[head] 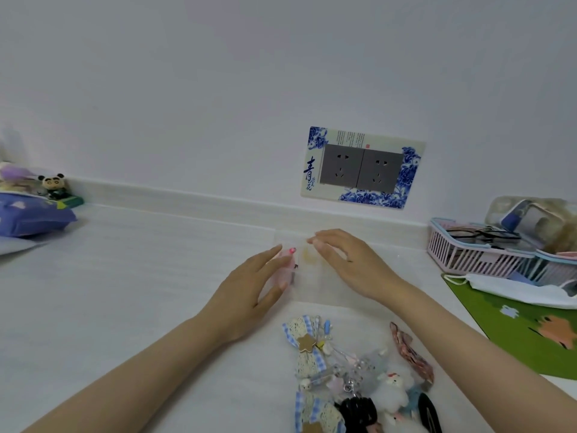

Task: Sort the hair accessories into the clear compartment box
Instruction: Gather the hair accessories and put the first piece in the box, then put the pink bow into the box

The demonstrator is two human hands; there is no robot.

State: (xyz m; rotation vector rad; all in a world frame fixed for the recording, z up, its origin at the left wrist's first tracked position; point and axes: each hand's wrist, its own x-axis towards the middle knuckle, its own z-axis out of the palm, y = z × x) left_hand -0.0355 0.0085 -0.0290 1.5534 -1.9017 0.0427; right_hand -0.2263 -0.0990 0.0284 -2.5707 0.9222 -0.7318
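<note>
The clear compartment box (307,276) lies on the white table near the wall, hard to make out. Small pink and yellow items show inside it. My left hand (249,289) rests on its left side, fingers spread over the pink items. My right hand (346,260) lies over its right side, fingertips at the far edge. A pile of hair accessories (359,376) sits closer to me: a blue gingham lace bow (307,342), a red patterned clip (412,351), white fluffy pieces (392,392), black clips (359,410).
A pink slatted basket (474,254) with glasses and pouches stands at the right, a white face mask (515,289) and a green mat (530,329) before it. A purple pouch (31,214) and a panda figure (54,185) sit at far left. A wall socket (362,170) is behind.
</note>
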